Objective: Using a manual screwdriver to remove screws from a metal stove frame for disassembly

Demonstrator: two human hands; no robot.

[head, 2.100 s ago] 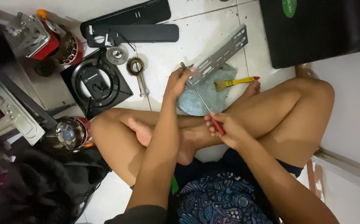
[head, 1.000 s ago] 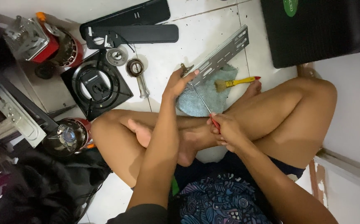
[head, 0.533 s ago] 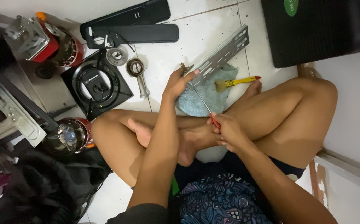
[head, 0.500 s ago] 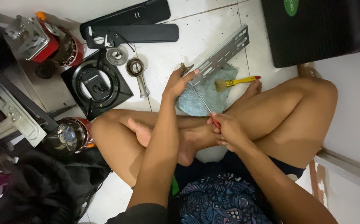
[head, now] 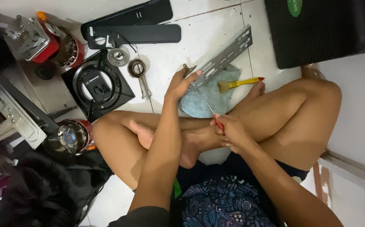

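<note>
Left hand (head: 181, 83) clamped on the near end of the grey slotted metal bracket (head: 225, 56) over the blue cloth (head: 205, 98), right hand (head: 228, 130) gripping the red-handled screwdriver (head: 207, 106) — best kept square on the screw, steady downward pressure, bracket pinned.

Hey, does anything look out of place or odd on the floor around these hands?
Nothing spilled or visibly broken. The long grey perforated metal bracket sits tilted, its lower end steadied by the left hand while the right hand works a red-handled screwdriver at it. Loose round metal parts lie scattered on the white tiled floor.
</note>
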